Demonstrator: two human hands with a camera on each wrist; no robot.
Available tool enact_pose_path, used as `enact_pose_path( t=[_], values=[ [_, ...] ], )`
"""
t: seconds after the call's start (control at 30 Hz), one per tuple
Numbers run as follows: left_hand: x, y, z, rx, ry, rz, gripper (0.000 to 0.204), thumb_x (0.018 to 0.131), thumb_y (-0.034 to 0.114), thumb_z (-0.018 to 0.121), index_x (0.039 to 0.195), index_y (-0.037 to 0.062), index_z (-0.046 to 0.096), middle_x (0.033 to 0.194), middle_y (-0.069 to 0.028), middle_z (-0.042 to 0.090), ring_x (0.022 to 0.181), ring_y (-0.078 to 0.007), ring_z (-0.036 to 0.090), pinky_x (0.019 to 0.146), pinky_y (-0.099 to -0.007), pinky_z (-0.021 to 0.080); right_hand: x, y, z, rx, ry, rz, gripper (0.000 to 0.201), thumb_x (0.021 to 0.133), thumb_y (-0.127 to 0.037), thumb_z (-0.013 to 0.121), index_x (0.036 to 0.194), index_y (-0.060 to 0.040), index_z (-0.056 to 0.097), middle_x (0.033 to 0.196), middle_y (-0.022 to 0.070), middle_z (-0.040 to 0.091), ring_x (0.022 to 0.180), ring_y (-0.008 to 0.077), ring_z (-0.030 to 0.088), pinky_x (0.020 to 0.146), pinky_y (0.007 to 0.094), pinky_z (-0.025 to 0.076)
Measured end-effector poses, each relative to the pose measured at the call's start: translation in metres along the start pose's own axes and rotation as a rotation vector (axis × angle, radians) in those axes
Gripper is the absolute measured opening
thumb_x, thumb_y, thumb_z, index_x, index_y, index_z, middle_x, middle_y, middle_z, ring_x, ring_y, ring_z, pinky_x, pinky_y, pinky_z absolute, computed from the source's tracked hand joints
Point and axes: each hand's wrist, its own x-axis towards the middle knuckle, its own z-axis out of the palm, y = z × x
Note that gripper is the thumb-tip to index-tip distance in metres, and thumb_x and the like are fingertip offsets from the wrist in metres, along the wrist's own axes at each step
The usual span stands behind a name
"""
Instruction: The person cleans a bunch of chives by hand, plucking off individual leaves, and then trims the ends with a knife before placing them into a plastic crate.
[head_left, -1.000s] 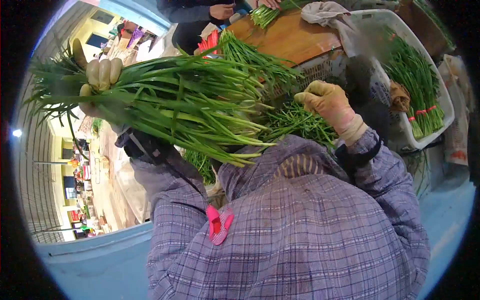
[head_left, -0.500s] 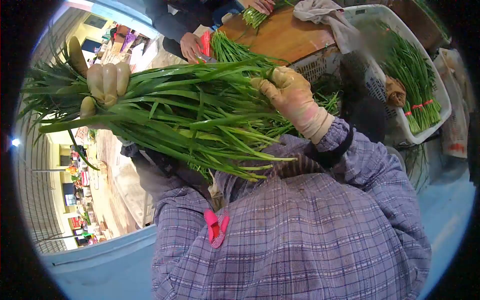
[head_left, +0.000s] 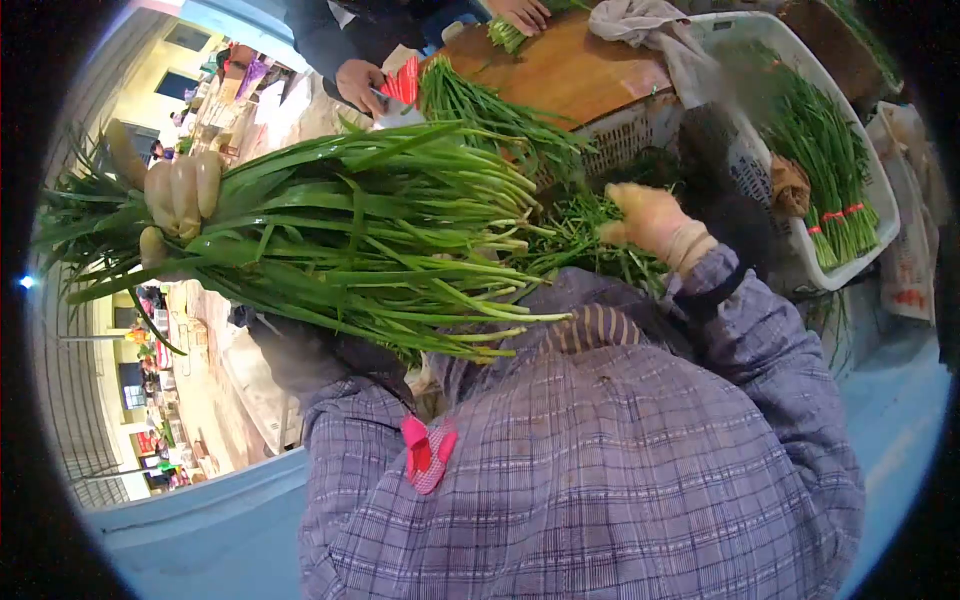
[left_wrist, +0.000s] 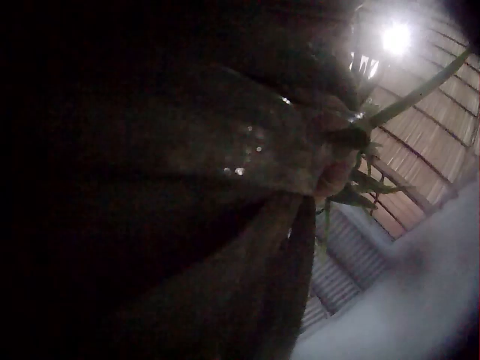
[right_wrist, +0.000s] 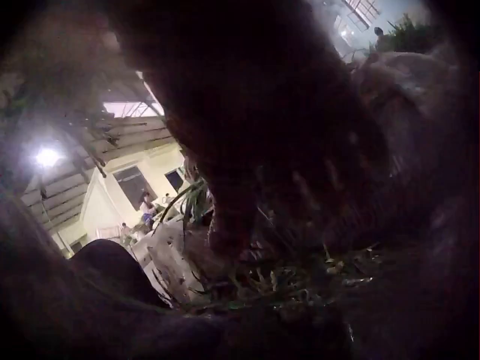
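Observation:
My left hand [head_left: 180,200], in a pale rubber glove, grips a large bunch of garlic chives [head_left: 370,230] round its leafy end. The bunch lies sideways across my front, its pale stem ends fanned out to the right. My right hand [head_left: 652,225], in a stained yellowish glove, is apart from the bunch, low over a heap of loose green leaves [head_left: 575,240]. A gap shows between its thumb and fingers, with nothing visibly held. The left wrist view is mostly dark, with a few leaves [left_wrist: 420,94] sticking out; the right wrist view shows the hand [right_wrist: 292,172] in shadow over scraps.
A white crate [head_left: 885,235] at right holds chive bundles [head_left: 840,190] with red bands. Beyond my bunch, more chives [head_left: 480,105] lie by a wooden board [head_left: 570,75] with a grey cloth [head_left: 640,25]. Another person's hand [head_left: 358,85] is near red strips [head_left: 403,80].
My right hand came in to the stem ends of the bunch, then drew back right and down to the loose leaves. The left hand keeps its grip; the other person's hand reached the red strips.

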Motion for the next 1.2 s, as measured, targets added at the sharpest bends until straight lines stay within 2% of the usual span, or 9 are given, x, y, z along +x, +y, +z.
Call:
enact_pose_path(
  t=[0.07, 0.13, 0.4, 0.5, 0.6, 0.7, 0.97, 1.1, 1.2],
  values=[
    [0.002, -0.004, 0.004, -0.030, 0.016, -0.013, 0.020, 0.082, 0.024, 0.063, 0.075, 0.0160, 0.047, 0.071, 0.0038, 0.049, 0.069, -0.0093, 0.039, 0.076, -0.0250, 0.040, 0.005, -0.010, -0.009, 0.667, 0.513, -0.221, 0.058, 0.075, -0.048, 0.071, 0.110, -0.0030, 0.062, 0.106, 0.0174, 0.065, 0.101, 0.0336, 0.060, 0.088, 0.0416, 0.046],
    [0.005, -0.007, -0.001, -0.055, -0.027, -0.001, 0.020, 0.082, 0.023, 0.063, 0.074, 0.0159, 0.046, 0.071, 0.0038, 0.048, 0.069, -0.0094, 0.039, 0.076, -0.0246, 0.040, 0.023, -0.030, -0.027, 1.051, 0.594, -0.408, 0.048, 0.079, -0.042, 0.070, 0.108, -0.0041, 0.062, 0.104, 0.0157, 0.064, 0.100, 0.0323, 0.059, 0.087, 0.0398, 0.046],
    [0.011, -0.013, 0.009, -0.047, 0.033, 0.007, 0.022, 0.078, 0.020, 0.064, 0.070, 0.0151, 0.044, 0.068, 0.0033, 0.047, 0.066, -0.0089, 0.039, 0.071, -0.0223, 0.038, 0.017, -0.039, -0.041, 0.826, 0.671, -0.554, 0.022, 0.088, -0.030, 0.060, 0.089, -0.0082, 0.066, 0.085, 0.0095, 0.063, 0.083, 0.0288, 0.061, 0.073, 0.0369, 0.048],
    [0.008, -0.002, -0.013, -0.072, -0.197, -0.029, 0.021, 0.078, 0.020, 0.063, 0.071, 0.0154, 0.044, 0.067, 0.0038, 0.045, 0.068, -0.0087, 0.039, 0.071, -0.0219, 0.037, 0.011, -0.012, -0.022, 0.437, 0.812, -0.317, 0.023, 0.089, -0.029, 0.059, 0.083, -0.0084, 0.065, 0.080, 0.0094, 0.063, 0.080, 0.0290, 0.061, 0.070, 0.0384, 0.048],
    [0.000, -0.008, -0.001, -0.060, 0.035, 0.070, 0.018, 0.079, 0.019, 0.061, 0.073, 0.0153, 0.044, 0.068, 0.0042, 0.044, 0.069, -0.0085, 0.038, 0.071, -0.0220, 0.037, -0.013, -0.015, -0.023, 0.698, 0.736, -0.157, 0.019, 0.087, -0.026, 0.061, 0.083, -0.0083, 0.065, 0.077, 0.0108, 0.062, 0.077, 0.0297, 0.061, 0.068, 0.0400, 0.048],
    [0.001, -0.014, 0.004, -0.017, 0.082, 0.049, 0.017, 0.080, 0.019, 0.060, 0.074, 0.0150, 0.045, 0.070, 0.0045, 0.044, 0.069, -0.0084, 0.038, 0.069, -0.0213, 0.037, -0.027, -0.052, -0.038, 0.600, 0.999, -0.620, 0.012, 0.080, -0.017, 0.069, 0.083, -0.0063, 0.064, 0.077, 0.0113, 0.063, 0.076, 0.0301, 0.061, 0.067, 0.0401, 0.048],
    [0.002, -0.019, 0.009, -0.064, 0.032, 0.037, 0.020, 0.083, 0.020, 0.062, 0.075, 0.0154, 0.045, 0.070, 0.0045, 0.044, 0.068, -0.0091, 0.037, 0.072, -0.0216, 0.037, 0.014, -0.041, -0.031, 1.068, 1.114, -0.293, 0.031, 0.089, -0.031, 0.064, 0.101, -0.0027, 0.062, 0.093, 0.0125, 0.063, 0.092, 0.0261, 0.059, 0.082, 0.0341, 0.047],
    [0.009, -0.025, 0.011, -0.138, -0.079, 0.002, 0.020, 0.083, 0.020, 0.063, 0.075, 0.0153, 0.045, 0.070, 0.0045, 0.045, 0.069, -0.0089, 0.037, 0.072, -0.0229, 0.037, 0.007, -0.060, -0.049, 1.194, 0.597, -0.548, 0.022, 0.086, -0.021, 0.065, 0.101, -0.0048, 0.064, 0.088, 0.0096, 0.065, 0.086, 0.0239, 0.061, 0.077, 0.0330, 0.048],
    [0.010, -0.023, 0.007, -0.112, -0.135, -0.018, 0.019, 0.084, 0.021, 0.063, 0.076, 0.0152, 0.046, 0.070, 0.0044, 0.045, 0.069, -0.0089, 0.037, 0.071, -0.0228, 0.038, 0.010, -0.064, -0.044, 1.023, 0.723, -0.449, 0.017, 0.084, -0.019, 0.066, 0.094, -0.0057, 0.065, 0.084, 0.0084, 0.065, 0.082, 0.0230, 0.062, 0.074, 0.0331, 0.048]
  ],
)
